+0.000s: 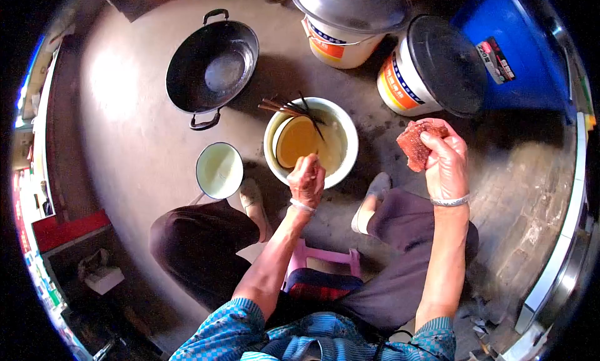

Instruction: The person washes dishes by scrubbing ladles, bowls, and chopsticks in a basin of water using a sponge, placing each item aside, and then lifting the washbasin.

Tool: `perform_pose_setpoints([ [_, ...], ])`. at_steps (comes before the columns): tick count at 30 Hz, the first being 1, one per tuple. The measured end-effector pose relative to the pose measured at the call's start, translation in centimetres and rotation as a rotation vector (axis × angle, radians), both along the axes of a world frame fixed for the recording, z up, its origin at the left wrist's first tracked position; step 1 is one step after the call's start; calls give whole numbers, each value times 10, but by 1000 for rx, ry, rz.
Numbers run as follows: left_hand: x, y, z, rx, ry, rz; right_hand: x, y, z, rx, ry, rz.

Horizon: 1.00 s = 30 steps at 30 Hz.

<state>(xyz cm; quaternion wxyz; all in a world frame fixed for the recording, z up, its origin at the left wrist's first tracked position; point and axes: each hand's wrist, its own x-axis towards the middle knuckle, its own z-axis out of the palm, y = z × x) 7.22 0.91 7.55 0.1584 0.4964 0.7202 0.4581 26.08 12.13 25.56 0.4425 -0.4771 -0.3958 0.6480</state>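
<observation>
My right hand point(445, 158) is raised to the right of the basin, its fingers closed on a reddish-brown scouring pad point(414, 147). Over the near rim of the white basin point(351, 145), my left hand point(307, 178) is closed; what it grips, if anything, is hidden. Cloudy water fills the basin. A yellowish bowl point(294, 142) sits in it, just beyond my left fingers. Several chopsticks point(280, 107) lean over the basin's far left rim, together with dark thin sticks.
A black two-handled wok point(212, 64) and a light saucepan point(219, 170) stand on the floor to the left. Two lidded white buckets point(334, 48) point(400, 86) and a blue bin point(519, 42) are beyond the basin. A pink stool point(325, 256) is beneath me.
</observation>
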Motion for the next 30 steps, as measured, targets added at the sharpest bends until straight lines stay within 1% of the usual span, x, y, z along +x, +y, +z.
perform_pose_setpoints([
  [2,3,5,-18,96,78,-76,-5,2,-1,-5,-9,20],
  [3,5,6,-22,69,135,-124,-6,2,-1,-9,-24,26],
  [4,8,4,-28,-2,139,-197,-7,3,-2,-15,-39,32],
  [6,14,2,-50,-14,161,-325,-12,2,-3,-10,-33,30],
  [7,17,-2,-61,-111,143,-439,-13,2,-3,-2,-49,37],
  [8,18,-8,-81,-149,242,-535,-14,2,-4,7,-66,45],
  [10,13,-11,-86,-176,260,-528,-16,3,-6,-5,-90,45],
  [12,-1,-5,-82,-119,217,-267,-17,2,-6,-25,-94,40],
  [13,-14,2,-77,-55,261,-156,-19,1,-4,-51,-121,40],
  [14,-27,9,-70,-49,304,-55,-19,1,-5,-55,-122,40],
  [15,-40,15,-58,-57,318,50,-18,1,-6,-53,-122,52],
  [16,-54,18,-63,-117,313,119,-18,2,-7,-50,-122,64],
  [17,-62,21,-67,-191,405,199,-18,2,-9,-51,-125,64],
  [18,-70,23,-71,-230,394,228,-17,2,-12,-41,-119,62],
  [20,-79,23,-85,-352,199,200,-17,3,-17,-29,-118,58],
  [21,-81,23,-89,-463,181,92,-18,4,-20,-55,-141,89],
  [22,-80,22,-94,-464,176,92,-20,4,-25,-81,-164,120],
  [24,-79,19,-101,-434,169,45,-22,7,-54,-130,-138,146],
  [25,-84,16,-111,-437,83,-3,-23,9,-72,-192,-73,155],
  [26,-85,16,-110,-437,81,-5,-23,10,-91,-253,-9,164],
  [28,-89,18,-106,-491,-253,-90,-38,12,-133,-355,109,152],
  [29,-90,15,-119,-455,-245,-97,-44,13,-170,-339,64,121],
  [30,-91,14,-123,-454,-246,-90,-57,11,-192,-338,84,114],
])
